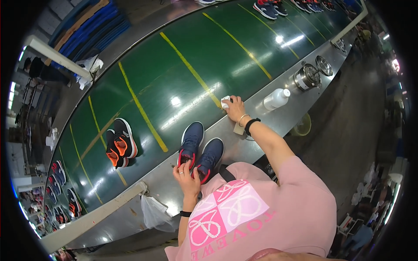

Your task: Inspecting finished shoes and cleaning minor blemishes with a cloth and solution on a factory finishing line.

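Observation:
A pair of navy sneakers with red linings and white soles stands in front of me, toes pointing away, partly over the green belt and the metal ledge. My left hand point(188, 179) has its fingers closed at the heel of the left navy sneaker point(191, 140). Beside it, the right navy sneaker point(211, 153) stands close to my body. Farther off to the right, my right hand point(236, 108) pinches a crumpled white cloth point(225, 102) at the belt's near edge. A small tan tag point(238, 128) hangs by my right wrist.
Black-and-orange sneakers point(121, 142) stand on the green belt point(152, 87) to the left. Along the metal ledge point(252, 124) at right are a white bottle point(277, 99) and a steel pot point(307, 77). A pale frame bar point(100, 217) and plastic bag point(156, 213) are at lower left.

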